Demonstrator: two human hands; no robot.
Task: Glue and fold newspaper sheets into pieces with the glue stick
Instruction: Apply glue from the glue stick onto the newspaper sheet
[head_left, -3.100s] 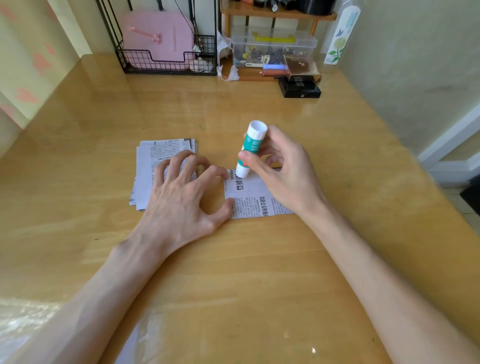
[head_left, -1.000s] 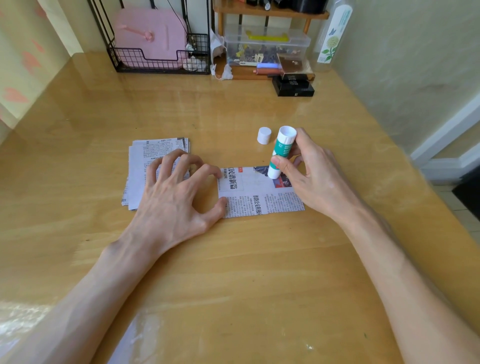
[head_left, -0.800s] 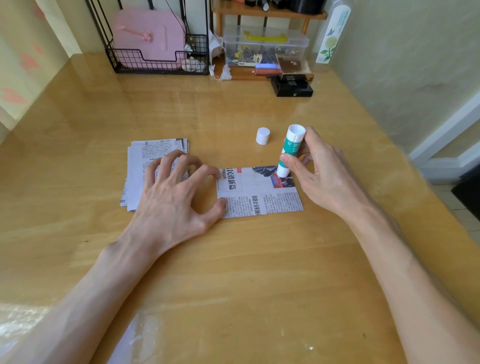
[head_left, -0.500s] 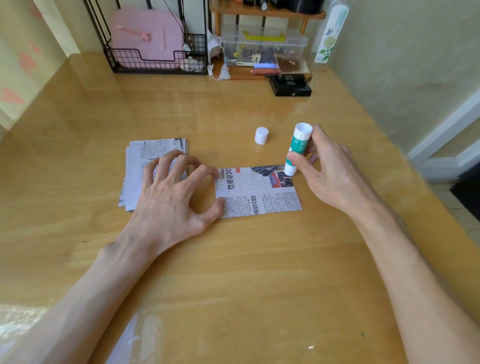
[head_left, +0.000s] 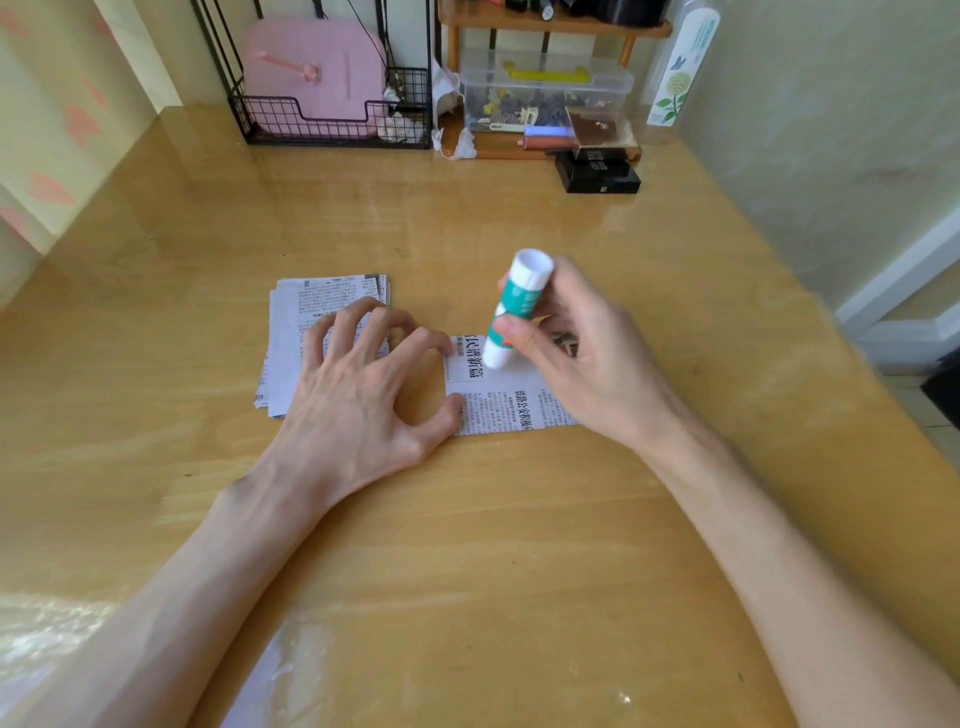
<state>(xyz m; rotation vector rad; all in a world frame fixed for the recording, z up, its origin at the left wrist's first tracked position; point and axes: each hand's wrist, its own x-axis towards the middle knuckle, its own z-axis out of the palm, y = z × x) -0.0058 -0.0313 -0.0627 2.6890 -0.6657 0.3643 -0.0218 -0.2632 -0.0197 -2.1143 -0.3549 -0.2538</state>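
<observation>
A small newspaper sheet (head_left: 498, 408) lies flat on the wooden table (head_left: 467, 519). My right hand (head_left: 582, 358) grips a green and white glue stick (head_left: 514, 309), tilted, with its lower tip pressed on the sheet's upper left part. My left hand (head_left: 358, 395) has its fingers arched, and the fingertips and thumb press down the sheet's left edge. A stack of newspaper pieces (head_left: 317, 322) lies to the left, partly under my left hand. The glue stick's cap is hidden behind my right hand.
At the table's back stand a black wire basket (head_left: 332, 111) with a pink item, a wooden shelf with a clear plastic box (head_left: 545, 91), a black box (head_left: 597, 174) and a tall bottle (head_left: 680, 67). A wall runs along the right.
My right hand has slid the glue stick leftward across the sheet, from its upper right edge to its upper left part. The white cap is now hidden. My left hand has stayed put.
</observation>
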